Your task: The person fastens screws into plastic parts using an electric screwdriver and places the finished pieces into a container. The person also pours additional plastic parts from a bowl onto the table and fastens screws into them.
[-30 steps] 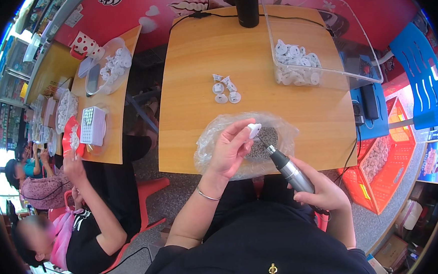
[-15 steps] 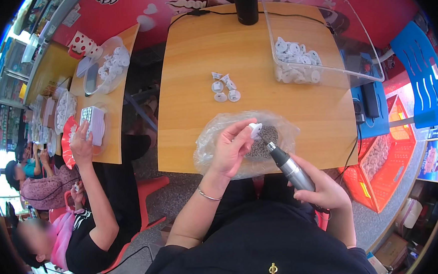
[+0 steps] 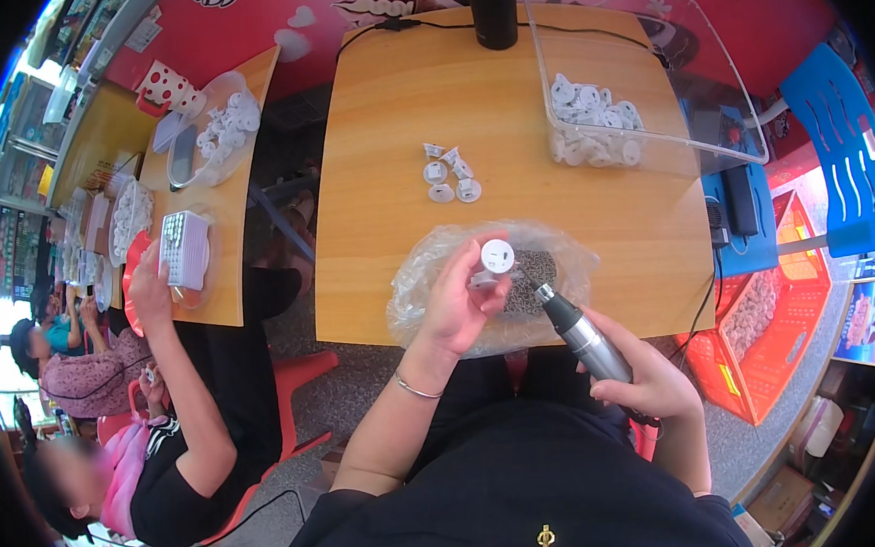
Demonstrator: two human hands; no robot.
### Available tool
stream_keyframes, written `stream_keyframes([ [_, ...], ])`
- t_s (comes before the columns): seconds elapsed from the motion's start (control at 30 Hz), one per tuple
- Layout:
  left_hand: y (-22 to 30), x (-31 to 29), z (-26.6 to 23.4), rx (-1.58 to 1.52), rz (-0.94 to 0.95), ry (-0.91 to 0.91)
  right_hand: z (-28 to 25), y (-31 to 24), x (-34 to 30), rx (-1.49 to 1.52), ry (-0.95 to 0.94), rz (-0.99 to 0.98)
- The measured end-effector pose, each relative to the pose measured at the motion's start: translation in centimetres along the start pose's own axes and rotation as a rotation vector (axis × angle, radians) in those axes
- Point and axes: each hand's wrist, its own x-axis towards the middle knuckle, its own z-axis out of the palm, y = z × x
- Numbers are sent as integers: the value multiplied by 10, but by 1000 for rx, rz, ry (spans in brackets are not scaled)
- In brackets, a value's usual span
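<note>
Between the fingers of my left hand is a small round white plastic part, its flat slotted face turned toward me. My right hand is wrapped round a silver and black electric screwdriver, whose tip points up and left, apart from the part. Below both hands lies a clear plastic bag, open around a heap of small grey screws. Farther up the table sits a little group of similar white parts.
A clear bin with many white parts stands at the table's far right, near a black cylinder. Right of the table are an orange crate and a blue chair. A co-worker sits at the left table.
My left hand has turned the white part so that its round face shows, and shifted it slightly left. The screwdriver has hardly moved. The co-worker's raised hand has moved left.
</note>
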Motion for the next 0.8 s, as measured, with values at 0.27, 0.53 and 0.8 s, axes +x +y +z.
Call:
stream_keyframes([
  [0.27, -7, -2, -5, 119, -21, -152, -1, -2, -3, -32, -12, 14],
  [0.53, -6, -3, -2, 141, -21, -144, -3, -1, -4, -73, -14, -2],
  [0.8, -8, -2, -7, 159, 9, -183, -2, -1, -3, -47, -22, 2],
])
